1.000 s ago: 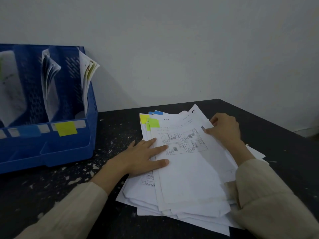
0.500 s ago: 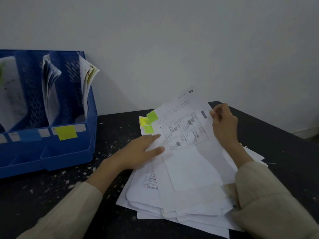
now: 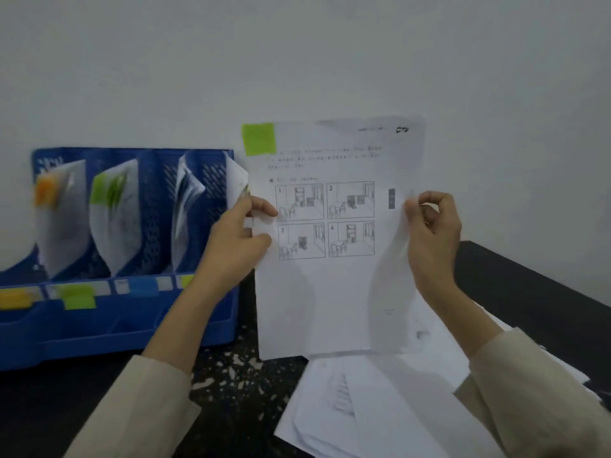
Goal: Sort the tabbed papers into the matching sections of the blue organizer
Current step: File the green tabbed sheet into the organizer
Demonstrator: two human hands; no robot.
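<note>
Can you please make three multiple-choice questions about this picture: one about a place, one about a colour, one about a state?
1. Where is the blue organizer relative to the raised sheet?
A. To its left on the table
B. To its right on the table
C. Under the paper pile

2. What colour is the tab on the raised sheet?
A. Orange
B. Green
C. Blue

3. How is the raised sheet held?
A. It lies flat on the pile
B. One hand holds it alone
C. Both hands hold it upright by its side edges

Answers:
1 A: the organizer stands left of the sheet on the dark table.
2 B: the tab at the sheet's top left corner is green.
3 C: the left hand pinches the left edge and the right hand pinches the right edge.
</note>
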